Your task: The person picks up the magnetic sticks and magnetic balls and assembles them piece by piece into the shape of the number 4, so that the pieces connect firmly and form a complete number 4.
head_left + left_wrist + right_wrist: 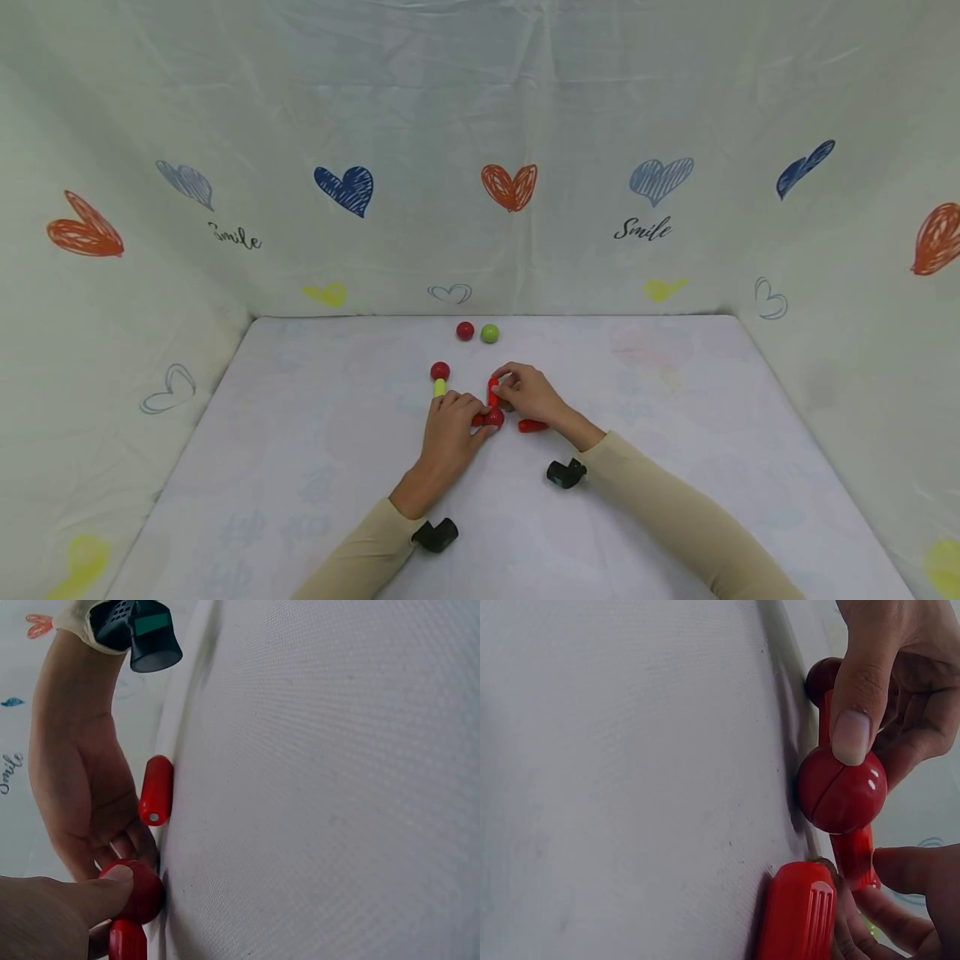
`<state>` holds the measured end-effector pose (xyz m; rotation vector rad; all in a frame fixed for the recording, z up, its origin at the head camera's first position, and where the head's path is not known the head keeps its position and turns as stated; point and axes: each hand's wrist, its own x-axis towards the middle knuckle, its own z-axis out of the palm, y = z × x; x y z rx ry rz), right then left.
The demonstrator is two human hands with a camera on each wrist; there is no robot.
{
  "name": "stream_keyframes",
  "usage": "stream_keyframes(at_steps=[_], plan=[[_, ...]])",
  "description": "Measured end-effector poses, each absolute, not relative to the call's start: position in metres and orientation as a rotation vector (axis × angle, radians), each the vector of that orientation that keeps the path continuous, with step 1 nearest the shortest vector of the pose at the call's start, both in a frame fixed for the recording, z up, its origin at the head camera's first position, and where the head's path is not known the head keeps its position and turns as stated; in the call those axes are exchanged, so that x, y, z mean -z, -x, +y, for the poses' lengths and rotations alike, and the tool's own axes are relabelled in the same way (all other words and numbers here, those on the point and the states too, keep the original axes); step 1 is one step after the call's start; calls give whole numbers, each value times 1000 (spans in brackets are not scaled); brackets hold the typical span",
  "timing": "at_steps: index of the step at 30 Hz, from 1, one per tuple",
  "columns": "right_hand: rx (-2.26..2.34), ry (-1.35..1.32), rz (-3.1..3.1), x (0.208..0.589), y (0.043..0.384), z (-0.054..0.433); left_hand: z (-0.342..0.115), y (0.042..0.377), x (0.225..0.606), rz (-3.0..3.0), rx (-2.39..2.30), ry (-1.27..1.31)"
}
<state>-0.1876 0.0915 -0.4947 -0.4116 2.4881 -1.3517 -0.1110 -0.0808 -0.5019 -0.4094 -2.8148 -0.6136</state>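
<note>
My left hand [448, 433] grips a dark red ball [841, 793] between thumb and fingers, low over the table. A red rod [477, 420] runs from the ball's left side under that hand. My right hand [531, 393] pinches a second red rod [854, 856] whose near end meets the ball. A loose red rod [532, 426] lies below the right hand; in the left wrist view this rod [156, 791] shows a pale dot on its end. Beyond the left hand, a yellow-green rod [439, 387] touches another red ball [440, 371]; its near end is hidden by the fingers.
Toward the back of the white table [315, 400] lie a red ball [465, 331] and a green ball [490, 333], slightly apart. A cloth backdrop [420, 108] printed with hearts rises behind the table and along both sides. Each wrist carries a small black camera.
</note>
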Motion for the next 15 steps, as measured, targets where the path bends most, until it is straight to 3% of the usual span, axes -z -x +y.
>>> stream_keyframes(at_steps=[15], plan=[[1222, 413, 2698, 474, 223, 102, -79, 111, 499, -2847, 648, 379]])
